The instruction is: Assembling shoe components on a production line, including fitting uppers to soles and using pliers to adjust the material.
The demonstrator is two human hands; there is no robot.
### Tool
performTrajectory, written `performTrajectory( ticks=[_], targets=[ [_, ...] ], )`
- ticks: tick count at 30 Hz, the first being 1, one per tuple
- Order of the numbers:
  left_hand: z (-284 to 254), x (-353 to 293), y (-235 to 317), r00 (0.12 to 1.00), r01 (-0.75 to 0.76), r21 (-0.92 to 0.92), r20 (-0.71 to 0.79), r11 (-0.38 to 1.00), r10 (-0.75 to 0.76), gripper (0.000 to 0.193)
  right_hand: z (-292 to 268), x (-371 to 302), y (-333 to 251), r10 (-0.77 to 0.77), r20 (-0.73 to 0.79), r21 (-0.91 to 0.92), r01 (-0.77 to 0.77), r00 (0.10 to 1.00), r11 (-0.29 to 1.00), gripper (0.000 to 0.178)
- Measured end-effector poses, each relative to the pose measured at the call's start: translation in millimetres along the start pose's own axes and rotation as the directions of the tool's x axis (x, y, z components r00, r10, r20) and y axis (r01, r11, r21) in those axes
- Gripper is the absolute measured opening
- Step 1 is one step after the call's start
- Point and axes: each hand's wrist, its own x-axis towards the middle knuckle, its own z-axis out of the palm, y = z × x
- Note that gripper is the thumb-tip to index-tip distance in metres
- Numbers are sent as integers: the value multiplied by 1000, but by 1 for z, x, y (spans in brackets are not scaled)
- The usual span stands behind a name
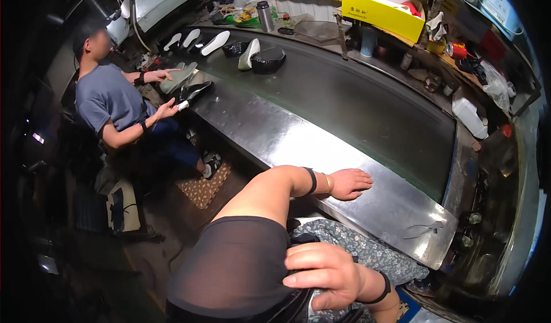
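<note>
My left hand lies flat on the shiny metal ledge, fingers stretched out, with nothing in it. A black band and a thin gold bracelet circle that wrist. Across my body, my right hand rests against the sheer black sleeve of my left arm, its fingers apart and slightly bent. It holds nothing that I can see. Under my arms shows a dark floral cloth. Pale, thin-looking snips lie on the ledge, to the right of my left hand.
A dark conveyor belt runs beyond the ledge, carrying shoe soles and black shoe uppers at its far left. A seated co-worker handles soles there. The back shelf bears a yellow box, a flask and a white bottle.
</note>
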Motion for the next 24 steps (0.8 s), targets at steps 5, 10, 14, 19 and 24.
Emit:
performTrajectory(
  ticks=[5, 10, 14, 19, 24],
  targets=[
    [-4, 3, 4, 1000, 11, 8, 9, 1000, -11, 42, 3, 5, -10, -99, -60, 40, 102, 993, 994, 36],
    [-4, 3, 4, 1000, 19, 10, -1, 1000, -19, 43, -2, -12, -13, 74, 16, -1, -74, 997, 997, 37],
    [-1, 2, 2, 1000, 13, -10, 6, 1000, -13, 43, 1, 5, -5, -112, -95, 27, 115, 989, 993, 35],
    [0, -1, -1, 1000, 28, -16, -14, 999, -28, 43, -5, -1, 3, -15, 17, 82, 13, 1000, 997, 34],
    [-8, 1, 2, 1000, 17, -37, 21, 999, -17, 46, -13, 6, 11, 117, 111, 86, -127, 987, 988, 42]
  ],
)
